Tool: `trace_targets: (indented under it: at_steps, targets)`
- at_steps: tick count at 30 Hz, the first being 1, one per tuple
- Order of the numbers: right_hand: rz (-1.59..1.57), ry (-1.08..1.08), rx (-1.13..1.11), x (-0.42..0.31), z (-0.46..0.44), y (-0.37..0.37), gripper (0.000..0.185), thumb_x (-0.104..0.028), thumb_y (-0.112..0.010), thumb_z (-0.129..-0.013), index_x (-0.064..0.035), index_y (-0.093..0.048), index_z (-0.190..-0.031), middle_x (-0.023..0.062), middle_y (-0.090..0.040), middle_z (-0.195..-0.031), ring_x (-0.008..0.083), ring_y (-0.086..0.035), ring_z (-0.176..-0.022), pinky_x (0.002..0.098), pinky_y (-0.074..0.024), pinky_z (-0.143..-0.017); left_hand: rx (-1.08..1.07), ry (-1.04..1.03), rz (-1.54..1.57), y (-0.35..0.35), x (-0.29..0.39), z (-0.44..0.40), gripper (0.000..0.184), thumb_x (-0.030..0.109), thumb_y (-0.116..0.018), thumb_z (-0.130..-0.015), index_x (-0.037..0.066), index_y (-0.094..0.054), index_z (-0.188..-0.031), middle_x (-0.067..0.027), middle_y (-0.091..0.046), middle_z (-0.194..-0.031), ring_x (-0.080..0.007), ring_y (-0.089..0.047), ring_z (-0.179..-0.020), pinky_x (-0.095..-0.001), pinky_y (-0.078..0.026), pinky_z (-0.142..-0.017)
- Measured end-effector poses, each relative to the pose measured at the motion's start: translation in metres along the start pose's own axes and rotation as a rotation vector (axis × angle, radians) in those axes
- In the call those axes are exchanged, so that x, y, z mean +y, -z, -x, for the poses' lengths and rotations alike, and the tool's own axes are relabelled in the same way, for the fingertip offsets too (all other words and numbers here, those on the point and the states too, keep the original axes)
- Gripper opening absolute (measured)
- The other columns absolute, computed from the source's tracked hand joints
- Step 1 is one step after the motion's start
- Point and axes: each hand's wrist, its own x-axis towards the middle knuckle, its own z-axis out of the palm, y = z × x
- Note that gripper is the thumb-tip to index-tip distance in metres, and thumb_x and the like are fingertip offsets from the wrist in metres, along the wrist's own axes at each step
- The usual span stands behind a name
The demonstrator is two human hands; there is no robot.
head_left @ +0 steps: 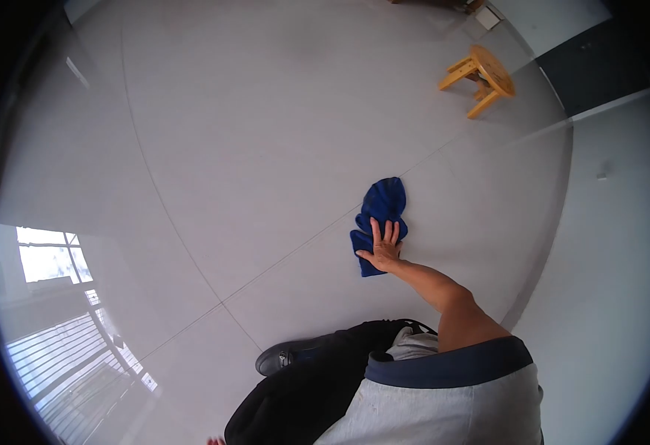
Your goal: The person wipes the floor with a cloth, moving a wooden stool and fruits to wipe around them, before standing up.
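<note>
A crumpled dark blue cloth [384, 199] lies on the pale tiled floor in front of me. My right hand [384, 251] rests palm down on its nearer part, fingers spread and thumb out to the left. The cloth's far end bunches up beyond my fingertips, and a flatter corner shows to the left of my hand. Of my left hand [215, 441], only some fingertips show at the bottom edge, apart from the cloth; the rest is out of frame.
A small wooden stool [492, 70] stands on the floor [265, 148] at the upper right. Along the right runs a white wall [599, 259]. My black shoe [288, 360] and bent leg are below the cloth. Window light reflects off the floor at left.
</note>
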Motion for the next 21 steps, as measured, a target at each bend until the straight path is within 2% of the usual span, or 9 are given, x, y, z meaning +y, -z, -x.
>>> trace_targets:
  at_steps: [1,2,4,7,9,12,14,16,21]
  targets:
    - [-0.025,-0.006,-0.009,0.001,-0.002,0.000,0.096,-0.049,-0.062,-0.070,-0.0308,0.008,-0.133,0.0212,0.009,-0.138,0.0392,0.018,-0.125,0.0661,-0.0135,-0.091,-0.104,0.118,0.321,-0.055,-0.002,-0.025,0.053,0.017,-0.063,-0.075,0.000,-0.040,-0.119,-0.0145,-0.049,-0.113,-0.0256,-0.049,-0.101,-0.0358,-0.043,-0.081]
    - [-0.051,-0.014,-0.010,0.000,-0.002,-0.001,0.094,-0.048,-0.061,-0.071,-0.0312,0.008,-0.133,0.0206,0.009,-0.138,0.0389,0.018,-0.125,0.0661,-0.0126,-0.091,-0.396,-0.112,-0.191,-0.056,0.150,-0.034,0.079,0.023,-0.071,-0.065,0.001,-0.028,-0.127,-0.0206,-0.036,-0.125,-0.0340,-0.035,-0.116,-0.0427,-0.031,-0.094]
    - [-0.049,-0.046,-0.028,-0.003,-0.004,0.001,0.093,-0.049,-0.060,-0.072,-0.0320,0.008,-0.133,0.0200,0.010,-0.138,0.0385,0.019,-0.125,0.0663,-0.0115,-0.091,-0.523,-0.148,-0.017,-0.125,0.227,-0.027,0.094,0.040,-0.070,-0.063,0.004,-0.018,-0.133,-0.0234,-0.014,-0.136,-0.0336,-0.014,-0.127,-0.0473,-0.015,-0.101]
    - [-0.092,-0.086,-0.024,-0.006,-0.005,0.003,0.091,-0.050,-0.058,-0.072,-0.0329,0.008,-0.133,0.0193,0.011,-0.138,0.0377,0.020,-0.125,0.0663,-0.0101,-0.092,-0.417,0.273,-0.547,-0.203,0.270,-0.019,0.080,0.051,-0.051,-0.077,0.004,-0.018,-0.133,-0.0269,-0.026,-0.131,-0.0358,-0.029,-0.122,-0.0535,-0.012,-0.099]
    - [-0.106,-0.105,-0.035,-0.007,-0.005,0.003,0.090,-0.051,-0.057,-0.073,-0.0324,0.007,-0.133,0.0195,0.011,-0.138,0.0374,0.021,-0.124,0.0659,-0.0087,-0.092,0.663,-0.290,-1.792,-0.248,0.225,-0.015,0.071,0.055,-0.023,-0.085,0.002,-0.020,-0.132,-0.0261,-0.045,-0.117,-0.0399,-0.048,-0.105,-0.0580,-0.011,-0.097]
    - [-0.106,-0.138,-0.047,-0.009,-0.006,0.004,0.089,-0.050,-0.058,-0.072,-0.0311,0.005,-0.133,0.0198,0.010,-0.138,0.0374,0.020,-0.125,0.0661,-0.0081,-0.092,0.805,-0.819,-1.697,-0.227,0.201,-0.016,0.070,0.052,-0.009,-0.086,0.000,-0.021,-0.131,-0.0196,-0.058,-0.102,-0.0406,-0.057,-0.088,-0.0583,-0.018,-0.096]
    - [-0.145,-0.141,-0.046,-0.012,-0.002,0.007,0.090,-0.050,-0.059,-0.071,-0.0308,0.004,-0.133,0.0202,0.012,-0.138,0.0378,0.021,-0.124,0.0666,-0.0078,-0.091,0.670,-0.893,-1.845,-0.205,0.201,-0.020,0.078,0.059,-0.008,-0.084,-0.002,-0.020,-0.131,-0.0217,-0.051,-0.112,-0.0440,-0.054,-0.093,-0.0591,-0.027,-0.091]
    - [-0.134,-0.160,-0.064,-0.006,-0.009,0.002,0.091,-0.050,-0.060,-0.070,-0.0303,0.002,-0.134,0.0208,0.013,-0.137,0.0383,0.021,-0.124,0.0677,-0.0085,-0.090,-0.159,-0.020,-1.306,-0.234,0.162,-0.017,0.093,0.071,-0.008,-0.075,-0.003,-0.021,-0.130,-0.0308,-0.045,-0.114,-0.0500,-0.049,-0.094,-0.0552,-0.038,-0.084]
    - [-0.157,-0.095,0.000,-0.005,-0.007,-0.001,0.093,-0.047,-0.065,-0.067,-0.0304,-0.003,-0.134,0.0224,0.009,-0.137,0.0399,0.018,-0.124,0.0699,-0.0101,-0.087,-0.646,0.229,-1.165,-0.187,0.280,-0.031,0.120,0.087,-0.008,-0.054,-0.004,-0.017,-0.131,-0.0390,-0.029,-0.121,-0.0542,-0.038,-0.105,-0.0544,-0.038,-0.085]
